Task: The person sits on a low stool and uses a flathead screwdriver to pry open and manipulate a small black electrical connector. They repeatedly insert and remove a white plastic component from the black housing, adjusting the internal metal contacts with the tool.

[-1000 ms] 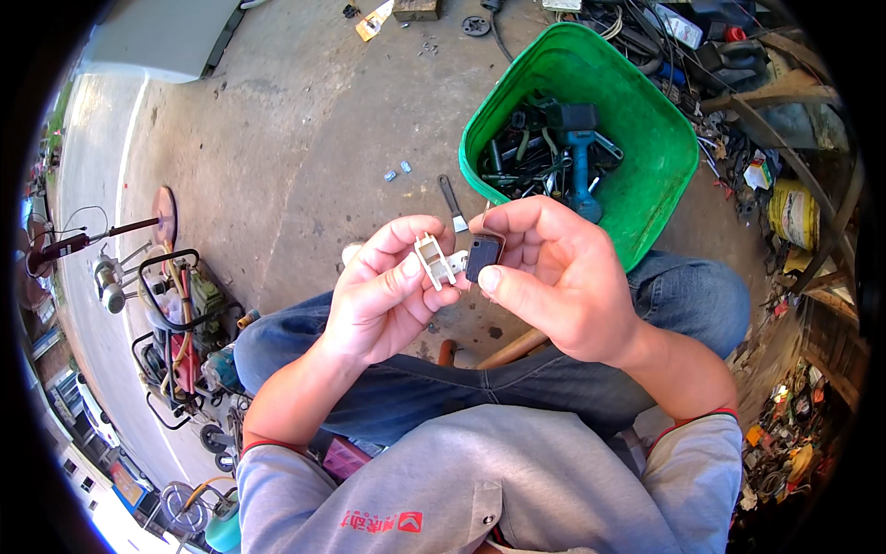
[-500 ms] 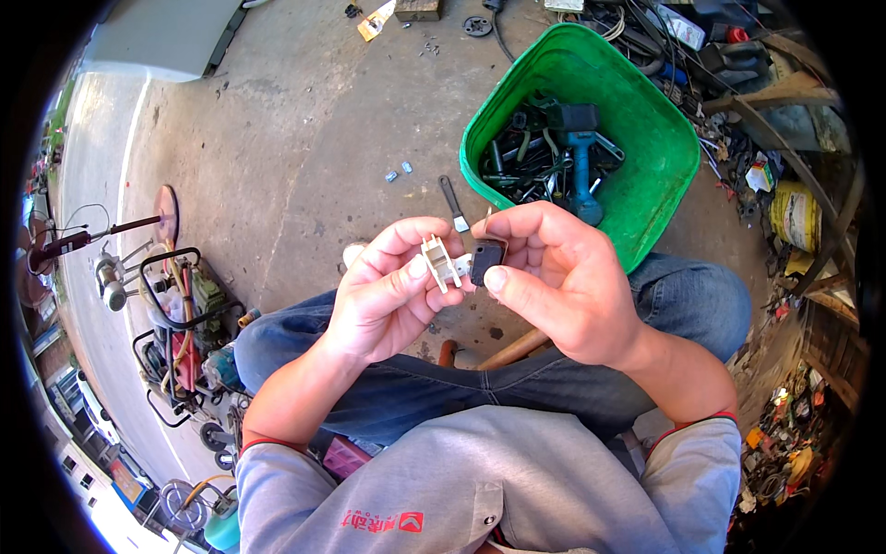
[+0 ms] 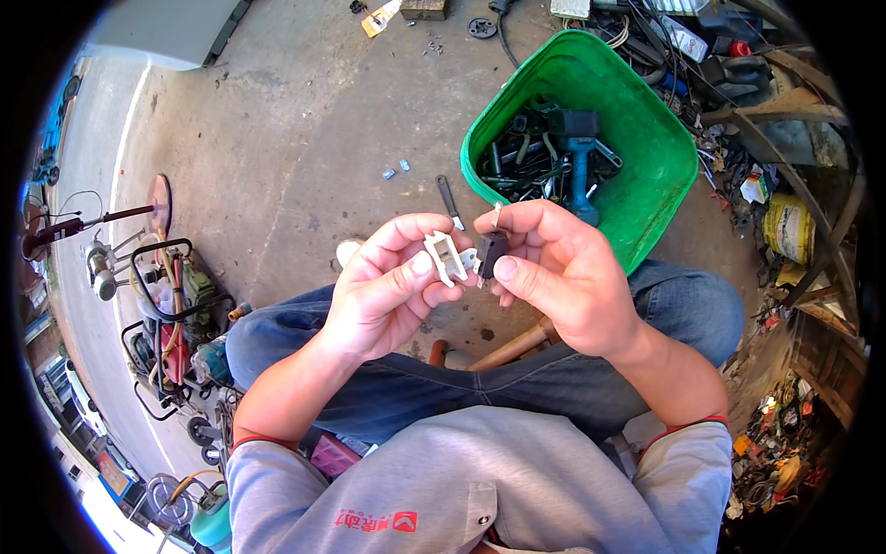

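I sit over a concrete floor with both hands raised in front of me. My left hand (image 3: 392, 288) pinches a small white plastic part (image 3: 445, 257) between thumb and fingers. My right hand (image 3: 563, 277) grips a small dark block-shaped part (image 3: 491, 253) right beside it. The two parts touch or nearly touch between my fingertips. A thin metal tab sticks up by my right forefinger.
A green plastic tub (image 3: 646, 166) with a blue power drill (image 3: 580, 157) and dark tools stands ahead on the right. A screwdriver (image 3: 449, 199) and small bolts (image 3: 395, 170) lie on the floor. A wooden handle (image 3: 515, 345) lies under my knees. Machines stand left, scrap clutter right.
Both hands have stayed in place; the fingers have shifted slightly on the white and dark parts, which remain held together.
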`<state>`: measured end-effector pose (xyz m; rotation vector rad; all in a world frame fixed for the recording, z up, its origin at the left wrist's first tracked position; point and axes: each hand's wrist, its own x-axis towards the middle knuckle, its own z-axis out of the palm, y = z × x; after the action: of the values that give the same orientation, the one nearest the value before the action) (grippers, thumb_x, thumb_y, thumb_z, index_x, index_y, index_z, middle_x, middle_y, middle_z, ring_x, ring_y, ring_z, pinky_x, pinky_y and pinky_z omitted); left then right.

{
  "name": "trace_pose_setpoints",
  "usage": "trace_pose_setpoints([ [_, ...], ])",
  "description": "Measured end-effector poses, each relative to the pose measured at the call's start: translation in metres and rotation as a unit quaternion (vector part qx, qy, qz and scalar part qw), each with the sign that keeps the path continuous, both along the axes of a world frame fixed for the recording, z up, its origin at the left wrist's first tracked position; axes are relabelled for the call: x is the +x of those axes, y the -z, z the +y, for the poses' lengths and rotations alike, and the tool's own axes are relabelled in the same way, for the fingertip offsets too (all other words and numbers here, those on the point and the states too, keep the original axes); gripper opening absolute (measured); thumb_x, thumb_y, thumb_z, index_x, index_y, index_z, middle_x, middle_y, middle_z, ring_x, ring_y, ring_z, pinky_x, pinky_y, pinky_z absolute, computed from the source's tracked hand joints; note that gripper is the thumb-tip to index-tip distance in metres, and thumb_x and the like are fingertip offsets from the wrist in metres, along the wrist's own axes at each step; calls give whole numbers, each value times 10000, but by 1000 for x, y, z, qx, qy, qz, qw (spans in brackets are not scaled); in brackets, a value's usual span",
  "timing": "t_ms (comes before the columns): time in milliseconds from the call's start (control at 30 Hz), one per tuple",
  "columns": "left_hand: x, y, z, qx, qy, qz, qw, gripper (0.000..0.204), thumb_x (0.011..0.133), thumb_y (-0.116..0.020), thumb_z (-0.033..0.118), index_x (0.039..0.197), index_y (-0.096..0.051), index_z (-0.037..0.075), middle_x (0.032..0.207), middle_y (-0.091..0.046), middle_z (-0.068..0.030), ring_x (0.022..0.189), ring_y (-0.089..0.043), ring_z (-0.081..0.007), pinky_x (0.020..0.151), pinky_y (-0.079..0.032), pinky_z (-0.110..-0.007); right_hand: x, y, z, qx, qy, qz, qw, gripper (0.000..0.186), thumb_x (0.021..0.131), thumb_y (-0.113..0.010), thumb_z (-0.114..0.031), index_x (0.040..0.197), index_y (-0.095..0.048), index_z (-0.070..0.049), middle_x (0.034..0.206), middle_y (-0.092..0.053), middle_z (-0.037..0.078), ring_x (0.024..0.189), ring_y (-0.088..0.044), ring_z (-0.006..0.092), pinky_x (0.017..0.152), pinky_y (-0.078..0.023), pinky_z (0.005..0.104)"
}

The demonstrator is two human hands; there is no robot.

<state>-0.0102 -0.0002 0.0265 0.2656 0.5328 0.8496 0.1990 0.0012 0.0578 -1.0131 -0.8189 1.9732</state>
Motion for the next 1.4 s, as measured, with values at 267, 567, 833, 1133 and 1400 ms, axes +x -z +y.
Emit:
trace_pose_setpoints([
  [267,1,-2,1,0,6,17,1000,312,936,-541,92,1231,-481,9,1128,-590,-149,1020,-620,-240,820,-558,-288,2,-1,2,-4,2,-13,1000,299,898,-563,-36,1182,-503,34,1001,-596,67,798,-548,82,707,-468,235],
  [567,1,3,0,30,-11,119,992,310,875,-634,56,1162,-527,10,1127,-614,-142,953,-627,-163,784,-545,-270,-1,1,2,37,-8,-78,996,310,889,-585,-51,1177,-520,43,957,-591,64,824,-552,91,725,-464,240],
  [833,2,0,-6,167,-23,170,971,459,812,-658,-72,1232,-487,0,1122,-603,-128,935,-625,-150,832,-532,-286,1,8,5,-9,-35,-26,999,296,914,-535,-29,1198,-512,51,1008,-607,70,838,-560,92,733,-474,245],
  [1133,3,-9,-6,254,1,232,939,475,814,-648,-87,1244,-463,-12,1104,-595,-111,995,-631,-174,873,-528,-299,-1,16,3,-33,-42,-4,999,304,923,-523,-37,1215,-506,45,1008,-598,66,821,-543,96,720,-465,246],
  [1400,0,-6,-9,219,-3,292,931,481,816,-684,-29,1244,-466,-9,1066,-596,-78,913,-624,-122,806,-526,-255,-1,15,3,-58,-3,-46,997,298,931,-520,-66,1213,-512,29,946,-593,37,783,-552,93,685,-466,247],
])
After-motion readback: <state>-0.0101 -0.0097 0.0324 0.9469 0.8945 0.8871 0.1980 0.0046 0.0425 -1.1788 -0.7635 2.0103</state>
